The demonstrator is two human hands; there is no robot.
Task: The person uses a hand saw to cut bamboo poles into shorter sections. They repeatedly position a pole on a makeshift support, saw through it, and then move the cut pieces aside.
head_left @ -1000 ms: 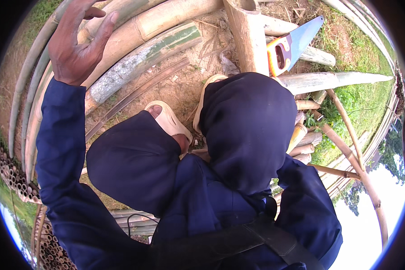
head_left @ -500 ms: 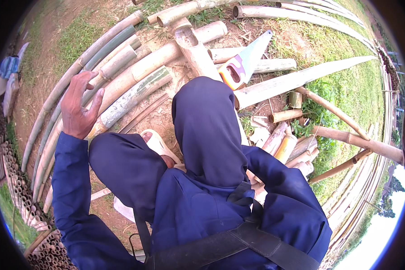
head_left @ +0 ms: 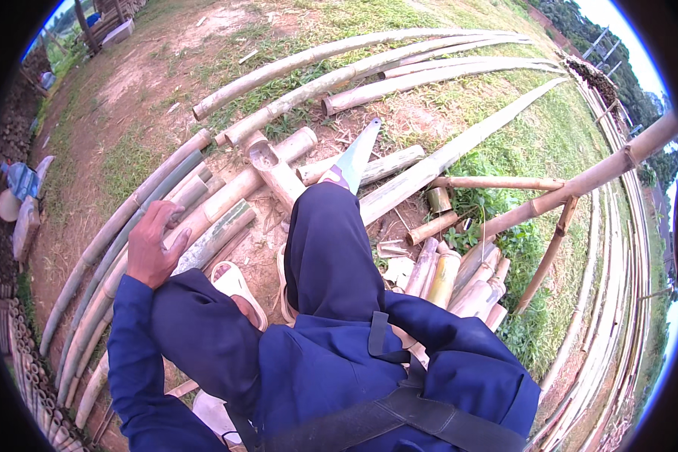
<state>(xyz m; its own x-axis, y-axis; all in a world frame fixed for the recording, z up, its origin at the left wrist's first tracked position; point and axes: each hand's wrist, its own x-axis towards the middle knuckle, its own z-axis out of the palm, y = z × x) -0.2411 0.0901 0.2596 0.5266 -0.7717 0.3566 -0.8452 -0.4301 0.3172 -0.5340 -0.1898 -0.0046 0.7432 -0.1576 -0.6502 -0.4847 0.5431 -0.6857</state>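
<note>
Fingers (head_left: pixel 163 214) of my left hand (head_left: pixel 152 252) are loosely bent and parted from the thumb, with nothing pinched between them; I cannot tell whether they touch the bamboo beneath. Nearest them is a thick bamboo pole (head_left: pixel 217 236) with a greenish end, lying on the ground just beyond my left knee (head_left: pixel 188 301), and a longer tan pole (head_left: pixel 230 197) runs alongside it. My right hand is out of view (only its bent navy sleeve (head_left: pixel 474 343) shows), so how its fingers are set I cannot tell. Beyond my knees, a short bamboo section (head_left: pixel 282 182) with a hollow end crosses the tan pole, and just right of it a handsaw (head_left: pixel 361 153) points its blade away from me, the handle partly hidden by my right knee (head_left: pixel 328 226). To the right of that knee lie a long pale pole (head_left: pixel 459 147) and a heap of short bamboo pieces (head_left: pixel 443 279). My cream sandals (head_left: pixel 230 280) stand on bare soil. Farther off, slender bamboo poles (head_left: pixel 429 80) stretch over grass (head_left: pixel 497 102).
</note>
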